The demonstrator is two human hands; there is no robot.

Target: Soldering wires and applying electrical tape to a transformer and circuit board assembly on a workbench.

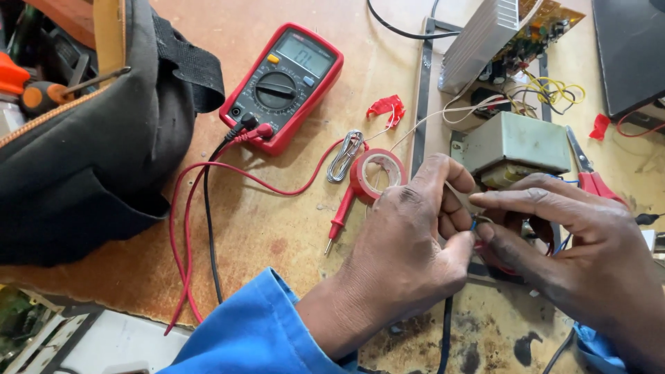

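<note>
My left hand [409, 242] and my right hand [575, 242] meet over the bench, fingertips pinched together on thin wire ends [475, 223] between them. A white wire runs from my left fingers up toward a grey-green transformer [516, 142] just beyond the hands. A roll of red tape [377, 173] lies beside my left hand. A red probe [339, 218] lies left of my left wrist, its lead running to a red multimeter [284, 83].
A dark tool bag [97, 131] with screwdrivers fills the left side. A finned heat sink with a circuit board [499, 34] stands at the back right. Red-handled cutters [589, 176] lie right of the transformer. A coil of solder [345, 156] lies near the tape.
</note>
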